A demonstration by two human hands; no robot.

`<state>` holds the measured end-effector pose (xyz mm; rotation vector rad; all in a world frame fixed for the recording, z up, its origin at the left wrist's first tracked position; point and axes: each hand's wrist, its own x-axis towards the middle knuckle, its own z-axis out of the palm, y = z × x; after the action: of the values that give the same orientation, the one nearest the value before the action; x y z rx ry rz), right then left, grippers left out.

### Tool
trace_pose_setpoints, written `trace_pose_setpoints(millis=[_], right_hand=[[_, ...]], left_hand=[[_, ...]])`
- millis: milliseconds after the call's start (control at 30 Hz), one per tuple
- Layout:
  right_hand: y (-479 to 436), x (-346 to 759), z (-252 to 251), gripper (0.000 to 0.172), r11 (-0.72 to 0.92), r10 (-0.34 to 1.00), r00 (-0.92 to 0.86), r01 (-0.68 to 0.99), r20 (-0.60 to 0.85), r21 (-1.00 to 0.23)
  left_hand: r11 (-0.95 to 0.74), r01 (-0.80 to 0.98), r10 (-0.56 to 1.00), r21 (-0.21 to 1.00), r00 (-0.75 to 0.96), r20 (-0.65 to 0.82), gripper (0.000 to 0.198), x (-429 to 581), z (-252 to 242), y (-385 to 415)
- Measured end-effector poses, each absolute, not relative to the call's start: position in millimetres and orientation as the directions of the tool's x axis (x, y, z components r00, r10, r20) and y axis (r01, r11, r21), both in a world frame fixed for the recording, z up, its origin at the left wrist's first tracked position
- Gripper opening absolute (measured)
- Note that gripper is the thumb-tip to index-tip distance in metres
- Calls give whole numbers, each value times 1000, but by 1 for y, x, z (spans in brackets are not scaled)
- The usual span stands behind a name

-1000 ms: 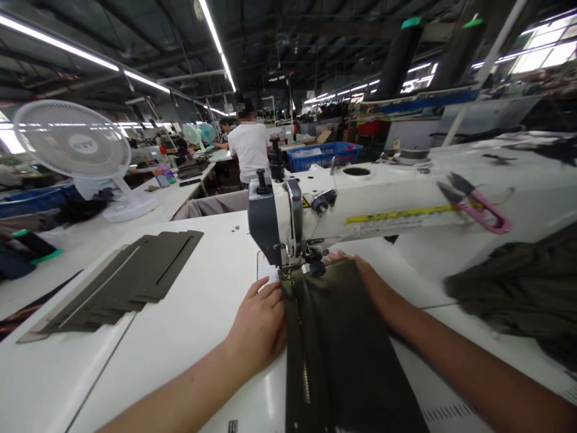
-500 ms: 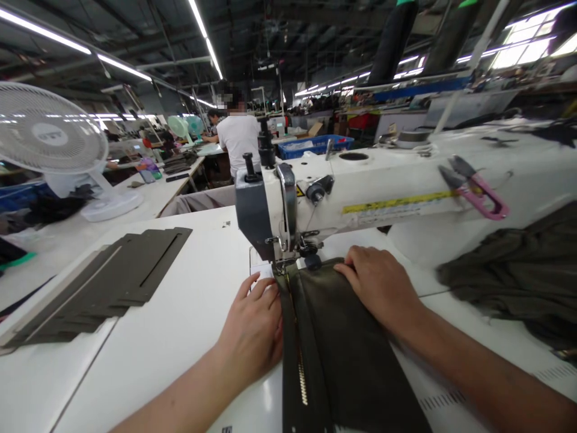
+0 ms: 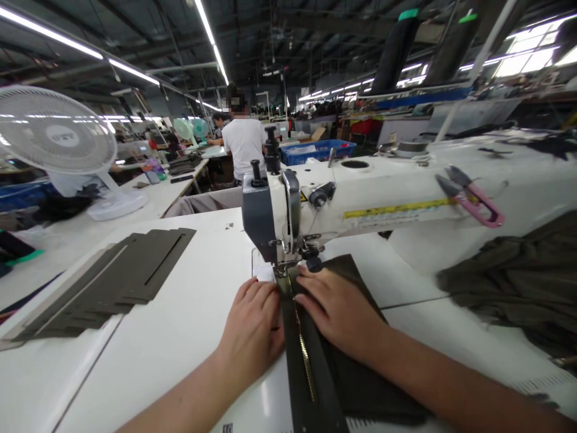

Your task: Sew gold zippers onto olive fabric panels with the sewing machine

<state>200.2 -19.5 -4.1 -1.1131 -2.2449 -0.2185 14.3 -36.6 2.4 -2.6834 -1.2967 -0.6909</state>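
Note:
A dark olive fabric panel [image 3: 315, 385] with a gold-toothed zipper [image 3: 306, 361] lies under the needle and presser foot of a white sewing machine [image 3: 387, 180]. At the panel's left edge, just in front of the presser foot, my left hand [image 3: 252, 322] is closed on the fabric, fingers together and thumb partly hidden. My right hand [image 3: 342, 313] rests on the panel to the right of the zipper. Its fingertips reach close to the foot, with thumb and forefinger apart. Beneath my right forearm, part of the fabric is covered.
A fanned stack of olive fabric pieces [image 3: 121, 279] lies left on the white table [image 3: 180, 361]. Crumpled olive fabric [image 3: 518, 270] is at the right. Pink-handled thread snips [image 3: 473, 198] sit on the machine arm. Beyond are a white fan [image 3: 63, 135] and a person [image 3: 243, 141].
My right hand has moved left and nearer, from the panel's far right edge to beside the zipper. The fabric's far right part now lies spread behind it. My left hand stays nearly in place.

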Motion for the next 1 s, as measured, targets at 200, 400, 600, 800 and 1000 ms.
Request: trace_pose_setpoints(millis=[200,400,600,800,1000], right_hand=[[-29,183,-21,36,716,648,-532,669,545,-199],[-27,184,-21,37,702,658,-533,689,531,-178],[-29,184,-18,37,679,693,-530,708,489,-194],[-29,187,-17,36,706,675,-540,671,504,-226],[-26,191,-20,31,720,672,-546,641,501,-267]], left_hand=[[-721,685,649,104,616,446,41,6,-9,-32],[-792,610,557,25,706,437,37,7,-5,-26],[-797,602,528,-36,725,443,39,8,-2,-24],[-780,625,570,19,699,431,36,11,0,-26],[-762,644,612,71,680,405,39,13,0,-27]])
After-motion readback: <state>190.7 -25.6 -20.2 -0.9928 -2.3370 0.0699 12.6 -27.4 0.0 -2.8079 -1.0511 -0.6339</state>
